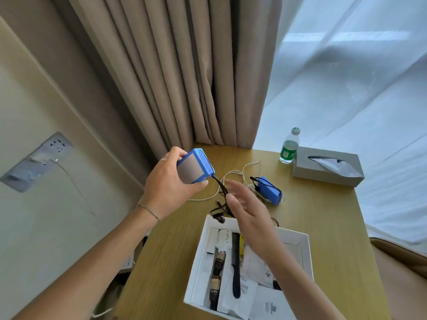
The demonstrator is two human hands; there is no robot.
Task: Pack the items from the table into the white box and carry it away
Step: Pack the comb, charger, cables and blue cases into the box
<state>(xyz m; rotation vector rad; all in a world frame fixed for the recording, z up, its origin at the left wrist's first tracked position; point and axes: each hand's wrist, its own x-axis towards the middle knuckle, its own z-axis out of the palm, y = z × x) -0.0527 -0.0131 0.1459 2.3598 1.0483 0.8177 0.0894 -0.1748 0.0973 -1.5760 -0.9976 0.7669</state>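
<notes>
My left hand [169, 183] holds a blue block [195, 166] in the air above the table's back left part. A dark cable [219, 190] hangs from the block down toward the white box [198, 257]. My right hand [249, 211] is open with fingers spread, right beside that cable and above the box's far edge. The box stands near the table's front and holds a black comb [236, 262], small bottles, a white object and papers. A second blue block [270, 190] lies on the table behind the box, with a white cable [231, 174] coiled near it.
On the wooden table [335, 215], a grey tissue box [327, 166] sits at the back right with a water bottle [290, 146] beside it. Beige curtains hang behind. A wall socket [39, 161] with a plugged charger is on the left wall. A bed lies to the right.
</notes>
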